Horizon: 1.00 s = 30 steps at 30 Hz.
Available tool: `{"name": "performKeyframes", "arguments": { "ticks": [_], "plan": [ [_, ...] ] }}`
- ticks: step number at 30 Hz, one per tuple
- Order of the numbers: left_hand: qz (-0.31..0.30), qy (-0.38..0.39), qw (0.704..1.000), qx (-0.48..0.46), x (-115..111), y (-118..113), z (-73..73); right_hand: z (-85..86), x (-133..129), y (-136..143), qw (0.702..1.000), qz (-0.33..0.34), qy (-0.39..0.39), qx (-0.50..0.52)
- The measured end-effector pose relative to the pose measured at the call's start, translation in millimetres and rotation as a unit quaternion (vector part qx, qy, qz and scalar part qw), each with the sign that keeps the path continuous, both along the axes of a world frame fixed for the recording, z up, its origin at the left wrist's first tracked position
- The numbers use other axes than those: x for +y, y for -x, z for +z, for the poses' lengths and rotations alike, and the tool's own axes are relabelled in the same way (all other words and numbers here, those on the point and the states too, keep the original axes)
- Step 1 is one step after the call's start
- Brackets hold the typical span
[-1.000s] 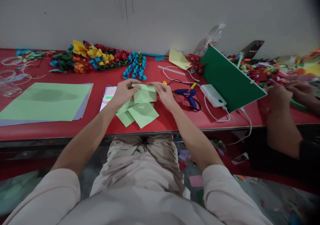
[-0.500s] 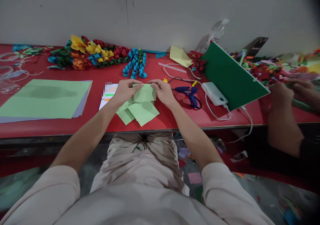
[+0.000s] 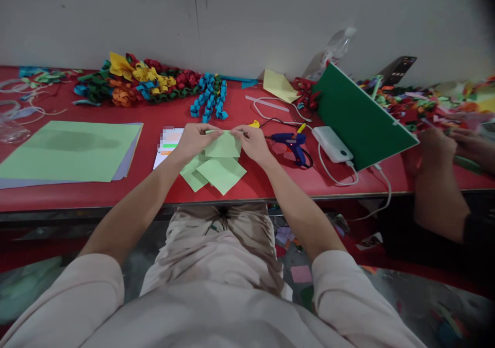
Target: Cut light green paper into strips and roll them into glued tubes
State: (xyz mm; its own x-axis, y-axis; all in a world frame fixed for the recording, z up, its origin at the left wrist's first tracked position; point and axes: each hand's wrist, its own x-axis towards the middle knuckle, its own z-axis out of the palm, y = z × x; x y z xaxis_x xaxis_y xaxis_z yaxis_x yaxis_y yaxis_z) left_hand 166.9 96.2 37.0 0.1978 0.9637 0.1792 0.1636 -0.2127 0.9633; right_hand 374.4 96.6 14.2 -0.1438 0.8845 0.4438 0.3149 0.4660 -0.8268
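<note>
Between my two hands is a light green paper piece, held along its far edge. My left hand pinches the left end of that edge with thumb and fingers. My right hand pinches the right end, and the fingertips of both hands come close together. Whether the edge is folded over cannot be made out. Just below lie several loose green paper squares, overlapping on the red table. A sheet or screen with coloured bars is partly covered by my left hand.
Right of my hands lie a blue glue gun, a white power bank with cables and a leaning green board. Large green sheets are stacked at left. Colourful paper chains line the wall. A co-worker's hands work at far right.
Both hands keep their pinch on the green paper piece and have barely moved. The paper's near edge has shifted very slightly to the left.
</note>
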Motion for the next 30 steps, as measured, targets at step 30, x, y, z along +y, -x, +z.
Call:
{"name": "performKeyframes", "arguments": {
  "ticks": [30],
  "plan": [
    [-0.048, -0.09, 0.992, 0.075, -2, 6, 10.6, 2.8, -1, -6, 0.999, 0.014, 0.02, 0.042]
  ]
}}
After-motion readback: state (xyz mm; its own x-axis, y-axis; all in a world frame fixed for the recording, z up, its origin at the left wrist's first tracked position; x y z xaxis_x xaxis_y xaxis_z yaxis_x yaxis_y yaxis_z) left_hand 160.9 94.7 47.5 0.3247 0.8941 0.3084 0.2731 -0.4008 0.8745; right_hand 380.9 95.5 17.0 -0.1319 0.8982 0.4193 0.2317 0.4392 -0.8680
